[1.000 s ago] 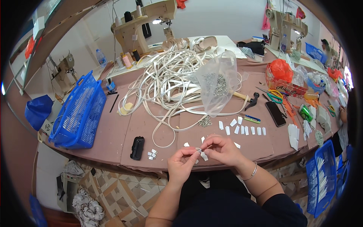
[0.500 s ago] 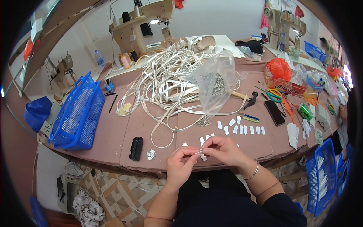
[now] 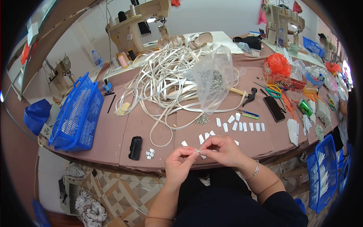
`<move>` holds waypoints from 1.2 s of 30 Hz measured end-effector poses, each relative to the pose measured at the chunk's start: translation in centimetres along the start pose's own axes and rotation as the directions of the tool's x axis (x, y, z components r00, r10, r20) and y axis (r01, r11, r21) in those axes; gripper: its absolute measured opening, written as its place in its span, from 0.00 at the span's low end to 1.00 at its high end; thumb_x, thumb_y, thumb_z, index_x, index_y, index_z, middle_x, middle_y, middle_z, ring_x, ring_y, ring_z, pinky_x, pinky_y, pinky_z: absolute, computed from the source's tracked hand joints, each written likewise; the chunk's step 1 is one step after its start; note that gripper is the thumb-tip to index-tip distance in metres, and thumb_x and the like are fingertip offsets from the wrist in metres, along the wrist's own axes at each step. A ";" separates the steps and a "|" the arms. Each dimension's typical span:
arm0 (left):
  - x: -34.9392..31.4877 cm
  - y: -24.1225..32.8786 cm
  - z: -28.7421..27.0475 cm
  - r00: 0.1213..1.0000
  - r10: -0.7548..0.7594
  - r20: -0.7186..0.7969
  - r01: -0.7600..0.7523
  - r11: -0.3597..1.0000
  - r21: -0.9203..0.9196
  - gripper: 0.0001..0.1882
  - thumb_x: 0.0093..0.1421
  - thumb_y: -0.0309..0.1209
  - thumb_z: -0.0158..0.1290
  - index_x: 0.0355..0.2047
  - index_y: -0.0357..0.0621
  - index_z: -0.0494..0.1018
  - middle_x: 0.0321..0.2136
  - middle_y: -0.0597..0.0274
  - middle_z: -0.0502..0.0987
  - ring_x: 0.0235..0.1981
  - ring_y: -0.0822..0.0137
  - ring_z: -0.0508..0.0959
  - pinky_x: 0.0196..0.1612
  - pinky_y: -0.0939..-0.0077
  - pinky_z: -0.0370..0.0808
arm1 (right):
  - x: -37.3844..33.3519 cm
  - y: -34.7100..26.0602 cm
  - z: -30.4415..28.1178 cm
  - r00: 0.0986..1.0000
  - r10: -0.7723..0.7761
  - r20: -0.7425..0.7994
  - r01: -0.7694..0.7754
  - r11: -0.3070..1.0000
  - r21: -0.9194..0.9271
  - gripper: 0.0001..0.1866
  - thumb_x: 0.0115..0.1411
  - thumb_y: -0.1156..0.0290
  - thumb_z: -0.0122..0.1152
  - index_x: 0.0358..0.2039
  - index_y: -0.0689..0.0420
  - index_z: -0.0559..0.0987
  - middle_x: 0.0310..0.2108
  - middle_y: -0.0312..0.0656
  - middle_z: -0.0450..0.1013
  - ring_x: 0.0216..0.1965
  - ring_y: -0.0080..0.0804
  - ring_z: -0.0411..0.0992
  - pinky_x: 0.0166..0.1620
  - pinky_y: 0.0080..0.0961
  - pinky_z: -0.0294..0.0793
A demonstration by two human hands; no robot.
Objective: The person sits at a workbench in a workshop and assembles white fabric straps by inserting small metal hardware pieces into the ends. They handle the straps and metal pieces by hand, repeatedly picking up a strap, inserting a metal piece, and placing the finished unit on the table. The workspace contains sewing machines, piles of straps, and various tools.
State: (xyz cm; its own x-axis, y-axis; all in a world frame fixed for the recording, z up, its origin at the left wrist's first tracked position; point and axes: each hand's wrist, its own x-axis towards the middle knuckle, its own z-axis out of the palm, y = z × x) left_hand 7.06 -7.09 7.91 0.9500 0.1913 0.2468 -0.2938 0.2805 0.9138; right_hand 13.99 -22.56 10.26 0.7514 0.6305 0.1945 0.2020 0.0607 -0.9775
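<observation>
Close to the table's near edge, my left hand (image 3: 179, 163) and my right hand (image 3: 224, 151) meet, thumbs and fingertips pinched together on one small whitish piece (image 3: 198, 151). Most of it is covered by my fingers, so its exact kind cannot be made out. Just beyond my hands lie several short white strip pieces (image 3: 207, 135), and more white pieces (image 3: 241, 126) sit in a loose row to the right. A little heap of metal rings or hooks (image 3: 202, 119) rests farther back. Left of my hands is a cluster of small folded white pieces (image 3: 150, 153).
A tangle of white strapping (image 3: 166, 79) fills the table's middle, with a clear plastic bag (image 3: 213, 83) of metal parts on it. A hammer (image 3: 249, 97), scissors (image 3: 273, 90) and phone (image 3: 274, 108) lie right; a black case (image 3: 135, 148) and blue basket (image 3: 77, 117) stand left.
The view has shifted slightly. Both hands keep the same pinch on the small whitish piece, with only slight movement of the fingers.
</observation>
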 end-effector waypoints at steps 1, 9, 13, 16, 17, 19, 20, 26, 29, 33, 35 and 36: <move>-0.1 0.1 0.0 1.000 -0.010 -0.003 0.010 1.000 -0.013 0.04 0.51 0.16 0.51 0.27 0.32 0.68 0.31 0.54 0.72 0.30 0.72 0.73 0.35 0.83 0.72 | 0.0 -0.1 0.0 1.000 0.003 0.004 -0.003 1.000 0.007 0.05 0.50 0.74 0.58 0.27 0.62 0.75 0.22 0.35 0.71 0.24 0.16 0.67 0.27 0.14 0.68; -0.4 0.0 0.2 0.999 -0.028 -0.030 0.026 0.998 -0.064 0.04 0.50 0.15 0.51 0.26 0.31 0.68 0.30 0.53 0.72 0.29 0.70 0.74 0.34 0.81 0.74 | -0.2 0.1 0.4 1.000 0.001 0.011 -0.002 0.998 0.057 0.04 0.49 0.79 0.57 0.27 0.63 0.73 0.24 0.34 0.69 0.27 0.15 0.67 0.30 0.12 0.67; -0.5 0.0 0.6 0.997 0.001 -0.080 -0.005 0.999 -0.049 0.05 0.48 0.13 0.51 0.25 0.31 0.68 0.28 0.52 0.71 0.26 0.68 0.75 0.32 0.80 0.75 | -0.4 0.3 0.5 1.000 0.019 0.013 -0.020 0.996 0.085 0.04 0.50 0.79 0.56 0.27 0.63 0.73 0.26 0.34 0.69 0.28 0.15 0.66 0.31 0.12 0.67; -0.7 -0.1 0.4 0.995 0.027 -0.094 -0.032 0.998 -0.060 0.05 0.48 0.12 0.51 0.24 0.32 0.67 0.28 0.51 0.71 0.26 0.68 0.75 0.31 0.79 0.75 | -0.4 0.1 0.7 1.000 -0.006 0.010 0.005 0.996 0.087 0.03 0.50 0.80 0.55 0.27 0.63 0.73 0.26 0.34 0.69 0.28 0.15 0.66 0.32 0.12 0.66; -0.7 -0.1 0.4 0.995 0.033 -0.094 -0.039 0.997 -0.069 0.06 0.48 0.12 0.51 0.24 0.32 0.67 0.28 0.51 0.71 0.26 0.68 0.75 0.31 0.79 0.75 | -0.5 -0.1 0.7 1.000 -0.017 0.005 0.017 0.996 0.082 0.03 0.50 0.80 0.55 0.27 0.63 0.73 0.26 0.34 0.69 0.29 0.15 0.66 0.32 0.12 0.66; -0.7 -0.3 0.3 0.997 0.019 -0.081 -0.028 0.994 -0.108 0.06 0.47 0.12 0.51 0.24 0.32 0.67 0.29 0.51 0.71 0.27 0.67 0.75 0.32 0.79 0.75 | -0.5 0.2 0.9 0.999 -0.044 -0.013 0.046 0.993 0.112 0.04 0.49 0.78 0.56 0.27 0.63 0.73 0.25 0.35 0.70 0.26 0.17 0.67 0.30 0.14 0.68; -0.7 -0.4 0.3 0.997 0.014 -0.075 -0.023 0.992 -0.126 0.06 0.47 0.11 0.50 0.23 0.33 0.67 0.30 0.51 0.71 0.28 0.67 0.75 0.32 0.79 0.75 | -0.5 0.3 1.0 0.998 -0.059 -0.022 0.061 0.990 0.127 0.04 0.49 0.76 0.57 0.27 0.63 0.73 0.24 0.35 0.70 0.25 0.17 0.67 0.29 0.15 0.68; -0.6 0.4 0.0 0.986 -0.161 0.050 0.169 0.936 -0.307 0.08 0.51 0.17 0.50 0.33 0.34 0.66 0.31 0.56 0.72 0.32 0.69 0.74 0.39 0.81 0.73 | 0.4 0.3 0.7 0.687 -0.720 0.103 0.611 0.495 -0.618 0.07 0.42 0.78 0.58 0.26 0.59 0.73 0.25 0.36 0.69 0.27 0.27 0.69 0.30 0.21 0.67; -0.7 0.1 -1.1 0.943 -0.285 0.173 0.333 0.794 -0.508 0.10 0.53 0.19 0.49 0.36 0.35 0.65 0.31 0.56 0.72 0.32 0.69 0.75 0.37 0.81 0.72 | 0.5 0.1 0.0 0.453 -0.803 0.387 0.704 0.056 -0.708 0.08 0.41 0.74 0.58 0.25 0.56 0.74 0.29 0.35 0.68 0.31 0.28 0.68 0.31 0.24 0.66; -0.9 0.7 -0.9 0.967 -0.239 0.085 0.254 0.900 -0.354 0.09 0.53 0.17 0.49 0.35 0.34 0.65 0.30 0.55 0.72 0.32 0.71 0.74 0.36 0.81 0.73 | 0.8 0.0 -0.8 0.302 -0.800 0.519 0.716 -0.169 -0.677 0.09 0.41 0.71 0.58 0.26 0.55 0.74 0.32 0.35 0.68 0.34 0.29 0.67 0.32 0.25 0.67; -1.0 0.5 -0.3 0.992 -0.126 -0.004 0.122 0.967 -0.224 0.09 0.52 0.17 0.49 0.35 0.34 0.65 0.31 0.56 0.72 0.32 0.72 0.74 0.35 0.82 0.73 | 0.8 -0.2 -1.0 0.311 -0.780 0.544 0.718 -0.183 -0.672 0.09 0.40 0.72 0.59 0.26 0.55 0.74 0.33 0.35 0.68 0.34 0.29 0.67 0.33 0.26 0.68; -1.1 0.5 0.0 0.995 -0.079 -0.062 0.069 0.987 -0.144 0.09 0.52 0.16 0.49 0.34 0.33 0.65 0.30 0.56 0.72 0.31 0.72 0.74 0.35 0.82 0.73 | 0.9 -0.2 -1.0 0.397 -0.790 0.467 0.734 -0.033 -0.679 0.09 0.40 0.73 0.60 0.27 0.55 0.75 0.32 0.35 0.68 0.34 0.30 0.68 0.34 0.26 0.68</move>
State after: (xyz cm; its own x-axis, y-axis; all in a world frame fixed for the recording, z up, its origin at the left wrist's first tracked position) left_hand 5.84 -7.15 8.14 0.9619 0.2266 0.1532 -0.2393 0.4259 0.8726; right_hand 15.26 -22.81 10.68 -0.1546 0.5640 0.8111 0.9710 -0.0646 0.2300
